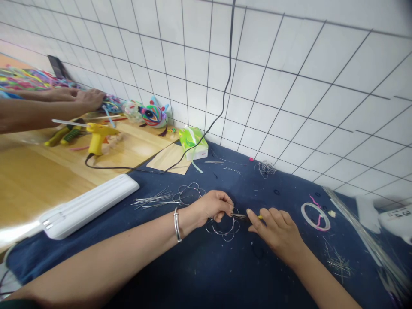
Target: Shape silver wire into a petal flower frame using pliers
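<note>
My left hand [216, 207] pinches the upper rim of a flower-shaped wire frame [222, 234], a ring with looped petals and small pinkish marks along it. From the other side my right hand [276, 229] grips pliers [240, 216]; a bit of yellow handle shows, and the jaws reach the wire beside my left fingertips. Whether the jaws bite the wire is too small to tell. A second wire flower [189, 195] lies behind my left wrist, and a bundle of straight wires [154, 200] sits to its left.
On the wooden table stands a yellow glue gun [98, 136], its cable crossing the blue cloth. A white lamp bar [92, 206], tissue box [195, 146], tape roll [304, 211], tangled wire [266, 168] and wire scraps [339, 262] lie around. Another person's hands [86, 98] work at far left.
</note>
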`<state>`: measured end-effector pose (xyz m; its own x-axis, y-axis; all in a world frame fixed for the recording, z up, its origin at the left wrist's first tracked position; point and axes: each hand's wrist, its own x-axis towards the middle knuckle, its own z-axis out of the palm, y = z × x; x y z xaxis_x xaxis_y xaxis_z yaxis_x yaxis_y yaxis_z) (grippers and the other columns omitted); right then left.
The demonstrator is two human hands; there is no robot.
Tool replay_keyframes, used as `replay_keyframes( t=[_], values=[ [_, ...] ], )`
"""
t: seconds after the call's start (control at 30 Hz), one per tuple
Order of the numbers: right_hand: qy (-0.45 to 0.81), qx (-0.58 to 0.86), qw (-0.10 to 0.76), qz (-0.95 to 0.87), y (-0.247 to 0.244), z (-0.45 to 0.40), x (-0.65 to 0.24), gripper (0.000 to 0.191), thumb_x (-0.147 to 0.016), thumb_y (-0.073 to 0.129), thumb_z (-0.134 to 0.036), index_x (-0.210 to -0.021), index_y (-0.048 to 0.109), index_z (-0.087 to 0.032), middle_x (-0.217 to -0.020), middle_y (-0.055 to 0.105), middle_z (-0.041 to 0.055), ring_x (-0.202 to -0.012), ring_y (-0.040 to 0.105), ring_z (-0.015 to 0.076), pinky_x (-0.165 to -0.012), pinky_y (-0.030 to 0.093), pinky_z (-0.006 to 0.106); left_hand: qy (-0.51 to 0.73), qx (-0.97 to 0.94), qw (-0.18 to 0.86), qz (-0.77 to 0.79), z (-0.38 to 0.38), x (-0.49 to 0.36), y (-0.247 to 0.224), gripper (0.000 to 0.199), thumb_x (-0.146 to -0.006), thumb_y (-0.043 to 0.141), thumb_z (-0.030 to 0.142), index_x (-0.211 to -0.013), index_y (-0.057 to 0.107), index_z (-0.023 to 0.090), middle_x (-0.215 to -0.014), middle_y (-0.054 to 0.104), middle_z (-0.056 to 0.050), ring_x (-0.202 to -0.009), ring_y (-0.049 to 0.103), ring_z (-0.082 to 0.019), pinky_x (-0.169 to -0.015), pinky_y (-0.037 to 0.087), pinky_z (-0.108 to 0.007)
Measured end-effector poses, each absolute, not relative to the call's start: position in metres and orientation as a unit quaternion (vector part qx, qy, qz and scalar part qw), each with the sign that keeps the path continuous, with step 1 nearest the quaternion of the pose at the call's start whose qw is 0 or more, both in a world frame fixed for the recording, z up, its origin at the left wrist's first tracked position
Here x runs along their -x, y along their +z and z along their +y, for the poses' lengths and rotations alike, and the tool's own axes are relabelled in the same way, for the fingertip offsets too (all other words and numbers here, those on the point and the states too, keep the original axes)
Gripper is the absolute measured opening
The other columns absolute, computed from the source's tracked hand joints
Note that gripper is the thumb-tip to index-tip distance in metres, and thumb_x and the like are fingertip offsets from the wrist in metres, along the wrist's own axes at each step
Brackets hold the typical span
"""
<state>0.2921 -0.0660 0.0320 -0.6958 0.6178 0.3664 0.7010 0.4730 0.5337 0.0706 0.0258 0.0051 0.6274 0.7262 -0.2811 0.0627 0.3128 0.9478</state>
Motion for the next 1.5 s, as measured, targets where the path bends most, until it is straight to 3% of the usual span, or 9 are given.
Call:
replay_keyframes(
  t=[0.73,1.5],
  values=[
    [-0.388,0.388,0.078,-0.833,0.0247,-0.0666,-0.2924,0.042,-0.081,0.057,-0.032,-0.122,0.049,-0.025,-0.092,0.059,0.0036,-0.086,0.045,0.0189,-0.076,0.029,0.035,0.275,-0.514,0.716,0.385,0.0235,-0.0754,0.0032,0.013,-0.068,0.060,0.018,-0.078,0.056,0.013,-0.065,0.060,-0.002,-0.042,0.042,-0.004,-0.040,0.038,-0.017],
    [-0.313,0.426,0.100,-0.843,0.0242,-0.0618,-0.2904,0.032,-0.081,0.055,-0.036,-0.111,0.056,-0.023,-0.085,0.058,0.0063,-0.083,0.047,0.0196,-0.070,0.029,0.032,0.322,-0.530,0.679,0.393,0.0170,-0.0807,0.0088,0.010,-0.069,0.059,0.019,-0.075,0.054,0.014,-0.064,0.058,0.000,-0.041,0.040,-0.003,-0.041,0.036,-0.018]
  ],
)
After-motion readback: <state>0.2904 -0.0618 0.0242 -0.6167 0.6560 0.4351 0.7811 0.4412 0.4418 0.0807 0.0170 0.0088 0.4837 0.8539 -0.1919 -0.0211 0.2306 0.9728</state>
